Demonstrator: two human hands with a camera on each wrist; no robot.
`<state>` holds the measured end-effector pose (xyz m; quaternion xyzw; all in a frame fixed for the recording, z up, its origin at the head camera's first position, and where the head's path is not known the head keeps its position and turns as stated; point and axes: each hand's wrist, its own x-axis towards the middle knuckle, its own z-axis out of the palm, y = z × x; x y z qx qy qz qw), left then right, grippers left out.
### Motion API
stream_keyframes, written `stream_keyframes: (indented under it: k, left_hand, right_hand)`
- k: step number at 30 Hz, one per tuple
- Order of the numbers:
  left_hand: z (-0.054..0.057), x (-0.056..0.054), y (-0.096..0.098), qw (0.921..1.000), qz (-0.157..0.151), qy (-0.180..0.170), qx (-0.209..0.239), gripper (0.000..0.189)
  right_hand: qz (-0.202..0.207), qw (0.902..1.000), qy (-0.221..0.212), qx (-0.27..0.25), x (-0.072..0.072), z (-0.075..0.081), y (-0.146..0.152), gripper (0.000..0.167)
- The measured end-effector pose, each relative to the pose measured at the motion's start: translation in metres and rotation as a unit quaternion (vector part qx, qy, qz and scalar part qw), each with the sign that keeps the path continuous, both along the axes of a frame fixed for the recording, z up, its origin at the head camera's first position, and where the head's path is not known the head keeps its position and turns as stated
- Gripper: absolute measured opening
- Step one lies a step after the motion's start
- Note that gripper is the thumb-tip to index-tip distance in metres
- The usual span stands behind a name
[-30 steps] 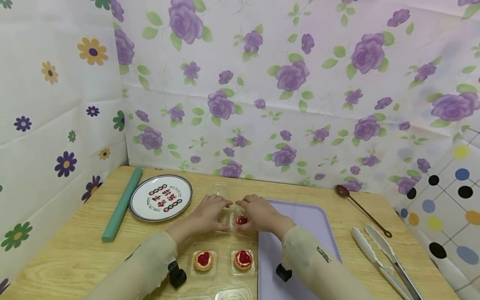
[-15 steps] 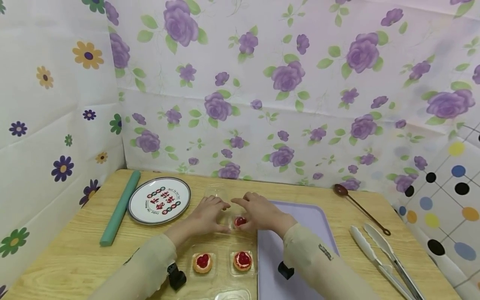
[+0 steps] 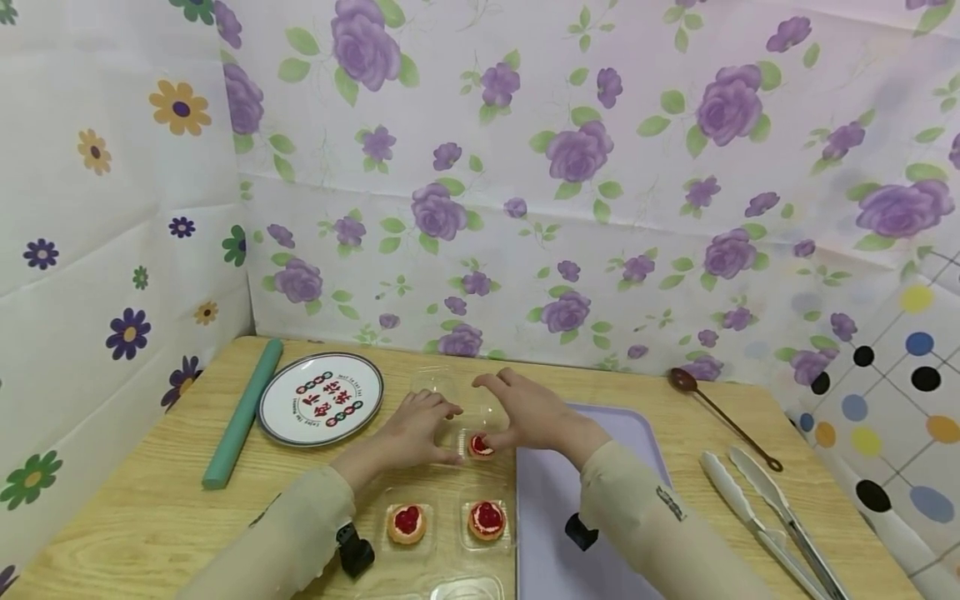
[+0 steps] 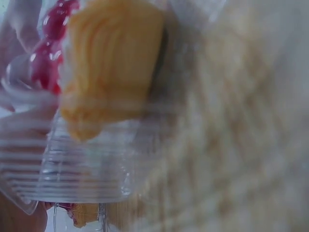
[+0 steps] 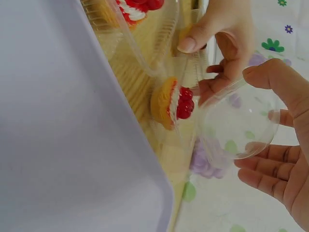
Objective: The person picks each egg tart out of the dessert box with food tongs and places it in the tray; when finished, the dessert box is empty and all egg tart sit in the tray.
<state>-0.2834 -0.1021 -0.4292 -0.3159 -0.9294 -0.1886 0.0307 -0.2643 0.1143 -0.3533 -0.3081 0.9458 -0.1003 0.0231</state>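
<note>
In the head view, a clear plastic box with a berry tart (image 3: 480, 447) inside stands between the two hands. My left hand (image 3: 415, 432) grips the box's left side, thumb toward me and fingers at the far edge. My right hand (image 3: 536, 417) spans the raised clear lid (image 5: 239, 123), with its thumb at one edge and its fingers at the other. The right wrist view shows the lid tilted up, apart from the tart's berries. Nearer to me are two more boxed tarts, one on the left (image 3: 407, 523) and one on the right (image 3: 487, 520).
A lilac tray (image 3: 592, 533) lies right of the boxes. Farther right are metal tongs (image 3: 772, 525) and a brown ladle (image 3: 723, 421). A white plate (image 3: 300, 417) and a green roll (image 3: 243, 414) lie at the left. Another clear box (image 3: 435, 381) stands at the back.
My right hand has shifted right and spread its thumb and index finger wider, uncovering more of the tart. My left hand has stayed at the box.
</note>
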Motion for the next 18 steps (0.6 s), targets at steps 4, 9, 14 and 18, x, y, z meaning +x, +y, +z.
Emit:
stream_keyframes:
  k: [4, 9, 14, 18]
  left_hand:
    - [0.0, 0.0, -0.001, 1.0, 0.001, 0.001, -0.002, 0.071]
    - [0.001, 0.0, -0.001, 1.0, 0.002, -0.002, 0.001, 0.071]
    - [0.0, 0.0, -0.001, 1.0, -0.003, -0.004, 0.003, 0.07]
    - [-0.001, 0.0, -0.001, 1.0, -0.007, -0.004, 0.005, 0.069]
  right_hand:
    - [-0.006, 0.9995, 0.009, -0.031, -0.002, 0.002, 0.007, 0.077]
    - [-0.004, 0.997, 0.02, -0.075, -0.006, 0.001, 0.016, 0.077]
    - [-0.009, 0.9927, 0.026, -0.118, -0.01, -0.001, 0.023, 0.076]
    - [-0.01, 0.9847, 0.031, -0.171, -0.014, -0.004, 0.027, 0.073]
